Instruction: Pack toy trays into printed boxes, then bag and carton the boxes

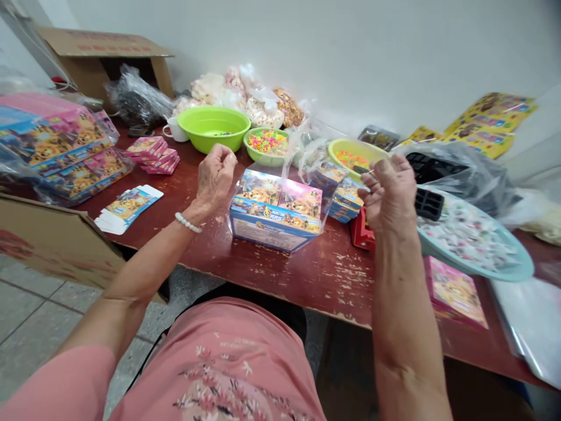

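Near the table's front edge [263, 283], the bagged carton [276, 213] stands centred before the wearer, presumably for access from both sides, left hand [216, 175] closed with nothing visible in it, right hand [391, 187] pinching a small dark item [360, 170], too blurred to identify.

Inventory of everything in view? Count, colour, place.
Table: 1, red, centre
Display box: 1, blue/pink, front centre
Bagged boxes: several, blue/pink, left
Small boxes: several, pink, left
Flat cartons: several, blue/white, left
Cardboard boxes: 2+, brown, left
Mug: 1, white, back left
Bowls: 3, lime, green, yellow, back
Filled bags: several, mixed, back
Stacked boxes: several, blue, mid-right
Container: 1, red, mid-right
Slim item: 1, dark, mid-right
Sheets: several, yellow, right
Basin: 1, pale blue, right
Packets: many, white, in basin
Trays: several, black, right
Carton: 1+, pink, right
Shirt: 1, pink, bottom
Bracelet: 1, white, left wrist
Left hand: 1, bare, centre-left
Right hand: 1, bare, centre-right
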A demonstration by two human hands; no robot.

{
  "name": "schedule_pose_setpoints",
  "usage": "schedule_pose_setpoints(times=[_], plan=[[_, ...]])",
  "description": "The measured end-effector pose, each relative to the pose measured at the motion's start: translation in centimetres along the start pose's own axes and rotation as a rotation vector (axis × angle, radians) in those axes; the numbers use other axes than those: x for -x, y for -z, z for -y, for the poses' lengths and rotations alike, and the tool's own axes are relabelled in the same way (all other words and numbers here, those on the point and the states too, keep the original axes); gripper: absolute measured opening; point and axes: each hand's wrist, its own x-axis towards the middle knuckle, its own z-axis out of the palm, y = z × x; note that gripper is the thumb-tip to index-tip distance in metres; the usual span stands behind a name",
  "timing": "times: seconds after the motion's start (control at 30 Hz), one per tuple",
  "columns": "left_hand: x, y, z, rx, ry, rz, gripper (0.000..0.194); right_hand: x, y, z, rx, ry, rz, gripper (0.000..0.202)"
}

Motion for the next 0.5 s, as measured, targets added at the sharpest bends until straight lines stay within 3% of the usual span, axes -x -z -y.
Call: schedule_pose_setpoints(times=[0.03,0.1,0.17,0.2,0.23,0.33,0.37,0.5], plan=[[0.3,-0.2,-0.4,0.019,-0.031,-0.004,0.02,0.3,-0.4,-0.3,0.021,-0.03,0.006,0.063],[1.1,-1.0,-1.7,-0.05,-0.152,0.061,0.056,1.1,-1.5,-0.9,0.059,-0.104,0.027,0.068],[1.9,-2.1,-3.0,-0.163,-0.23,0.155,0.093,1.9,-2.6,-1.3,0.079,-0.138,0.069,0.062],[2.0,-2.6,-3.4,-0.211,-0.224,0.175,0.097,2.3,-3.0,-1.4,0.076,-0.135,0.087,0.056],[1.9,-2.9,-3.4,-0.251,-0.195,0.17,0.089,2.7,-3.3,-1.5,0.07,-0.122,0.102,0.05],[0.4,-2.7,-1.9,-0.304,-0.086,0.094,0.026,3.7,-3.3,-1.8,0.076,-0.062,0.125,0.039],[-0.3,-2.3,-1.2,-0.289,-0.061,0.066,0.013,3.9,-3.2,-2.0,0.094,-0.042,0.125,0.038],[-2.4,-0.3,0.9,-0.089,-0.022,-0.006,0.024,3.3,-2.5,-2.3,0.175,0.07,0.055,0.041]])
